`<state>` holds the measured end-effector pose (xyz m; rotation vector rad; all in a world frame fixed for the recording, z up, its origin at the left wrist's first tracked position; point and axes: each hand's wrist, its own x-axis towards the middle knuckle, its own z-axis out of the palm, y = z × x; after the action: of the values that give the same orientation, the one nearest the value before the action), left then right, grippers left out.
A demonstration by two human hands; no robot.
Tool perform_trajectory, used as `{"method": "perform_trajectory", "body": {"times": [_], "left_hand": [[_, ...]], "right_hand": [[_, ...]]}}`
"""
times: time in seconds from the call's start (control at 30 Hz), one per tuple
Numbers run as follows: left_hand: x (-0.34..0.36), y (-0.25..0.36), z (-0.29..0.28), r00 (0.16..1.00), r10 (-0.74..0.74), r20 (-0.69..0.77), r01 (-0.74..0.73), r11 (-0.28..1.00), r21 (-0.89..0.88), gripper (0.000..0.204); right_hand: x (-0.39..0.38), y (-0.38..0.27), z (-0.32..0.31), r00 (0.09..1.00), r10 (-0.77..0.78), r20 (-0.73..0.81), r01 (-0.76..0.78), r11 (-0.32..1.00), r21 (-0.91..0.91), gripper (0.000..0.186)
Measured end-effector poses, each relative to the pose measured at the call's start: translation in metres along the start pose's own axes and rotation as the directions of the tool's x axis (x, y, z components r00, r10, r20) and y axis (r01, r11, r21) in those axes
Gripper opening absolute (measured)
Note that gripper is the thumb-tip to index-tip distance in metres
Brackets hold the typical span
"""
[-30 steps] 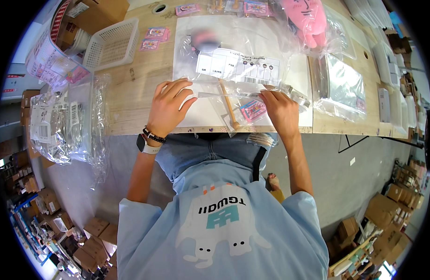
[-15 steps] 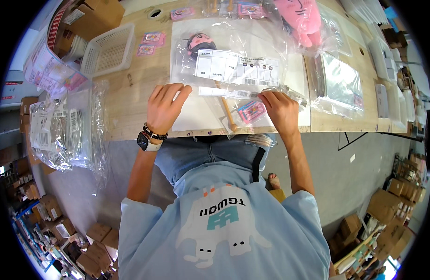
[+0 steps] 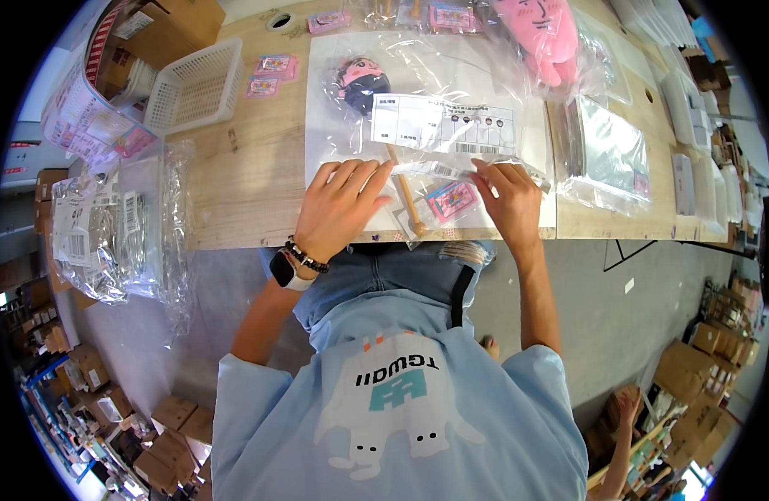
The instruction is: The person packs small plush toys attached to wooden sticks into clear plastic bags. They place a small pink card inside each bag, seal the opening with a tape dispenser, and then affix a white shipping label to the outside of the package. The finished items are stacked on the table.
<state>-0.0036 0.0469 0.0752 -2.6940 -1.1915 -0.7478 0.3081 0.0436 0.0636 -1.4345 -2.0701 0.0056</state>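
A clear plastic bag [image 3: 318, 142] with a printed white label [image 3: 443, 123] lies on the white board in front of me. Under the film are a dark-haired doll head [image 3: 364, 83] and, below the label, a wooden stick [image 3: 408, 196]; whether they join is hidden. Beside the stick sits a small pink-and-blue card packet [image 3: 451, 200]. My left hand [image 3: 343, 207] rests palm down, fingers spread, its fingertips at the left part of the bag's near edge. At the right part of that edge my right hand [image 3: 511, 200] pinches the film between thumb and fingers.
A white plastic basket [image 3: 197, 88] and pink card packets [image 3: 272, 73] are at the left. A pink plush toy [image 3: 543, 37] lies at the far right, a stack of clear bags [image 3: 606, 146] nearer. Plastic packaging [image 3: 109, 234] hangs off the left side. Another person's arm [image 3: 622, 442] shows behind.
My left hand has moved right onto the bag's near edge and its fingers have spread. The label has shifted right. My right hand has barely moved. Another person's arm has appeared at lower right.
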Motion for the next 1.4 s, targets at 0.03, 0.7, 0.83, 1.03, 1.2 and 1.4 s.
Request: {"method": "perform_trajectory", "body": {"times": [0.03,0.7,0.83,1.03,1.2,1.4], "left_hand": [[-0.002,-0.002,0.008,0.999,0.005,0.04,-0.006,1.0,0.023,0.041],[-0.05,-0.037,0.01,1.0,-0.015,0.013,0.015,1.0,-0.026,0.042],[-0.05,-0.042,0.004,0.997,0.071,0.007,-0.071,0.997,0.023,0.043],[-0.07,-0.043,0.008,0.998,0.001,0.058,-0.002,1.0,0.013,0.05],[-0.071,-0.044,0.011,0.996,0.076,0.054,-0.075,0.997,-0.008,0.051],[-0.075,-0.04,0.014,0.992,0.039,0.117,-0.039,0.999,-0.001,0.043]], "right_hand": [[0.002,-0.001,-0.005,0.998,-0.057,0.025,0.056,0.997,0.046,0.021],[-0.048,0.018,-0.013,1.0,-0.009,-0.027,0.007,0.999,-0.044,0.042],[-0.045,0.021,-0.013,0.998,-0.05,-0.042,0.053,0.995,0.079,0.052],[-0.05,0.024,-0.007,1.0,-0.014,-0.024,0.018,0.978,0.209,0.048],[-0.057,0.029,0.006,1.0,0.0,-0.021,0.006,0.967,0.254,0.047],[-0.065,0.027,0.018,1.0,0.027,0.006,-0.028,0.955,0.294,0.053]]}}
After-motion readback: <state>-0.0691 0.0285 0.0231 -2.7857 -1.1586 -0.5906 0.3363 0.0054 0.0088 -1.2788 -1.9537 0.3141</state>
